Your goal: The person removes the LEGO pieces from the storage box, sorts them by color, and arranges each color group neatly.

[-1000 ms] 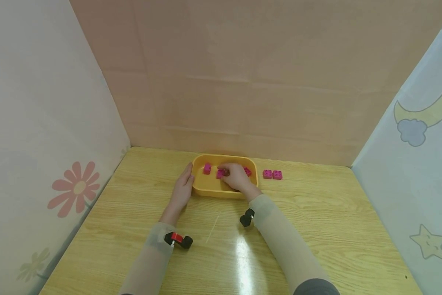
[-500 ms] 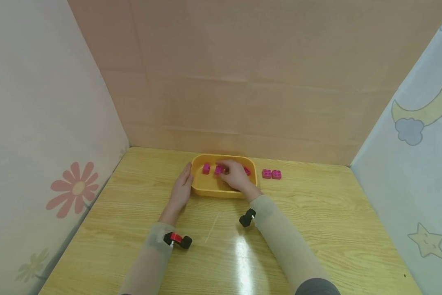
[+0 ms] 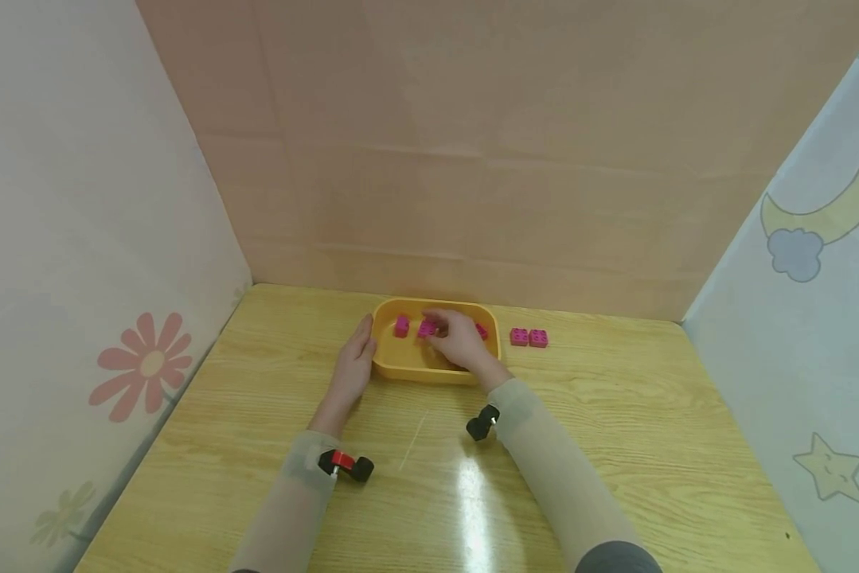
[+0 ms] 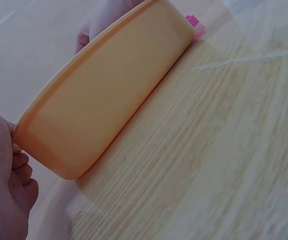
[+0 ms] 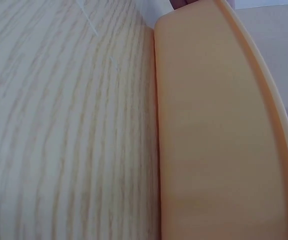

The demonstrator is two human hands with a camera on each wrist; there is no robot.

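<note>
In the head view, a yellow-orange tray point(image 3: 418, 373) with rounded corners lies near the back of the table. My left hand point(image 3: 352, 368) rests against its left end, fingers extended along the outside wall; the left wrist view shows that hand point(image 4: 2, 180) touching the tray's end. My right hand point(image 3: 461, 341) reaches over the front rim and pinches a pink toy brick point(image 3: 426, 329) between thumb and fingers inside the tray. To the left of it sits another pink brick point(image 3: 401, 326). A further pink brick point(image 3: 482, 331) shows partly behind the right hand.
Two pink studded bricks point(image 3: 529, 337) stand side by side on the wooden table point(image 3: 615, 414), right of the tray. A brown sheet point(image 3: 429, 159) rises behind the table. Patterned white sheets flank both sides.
Within the tray, my right hand has shifted the pinched brick slightly left and away from me, mostly in the first half second. My left hand stays at the tray's end.
</note>
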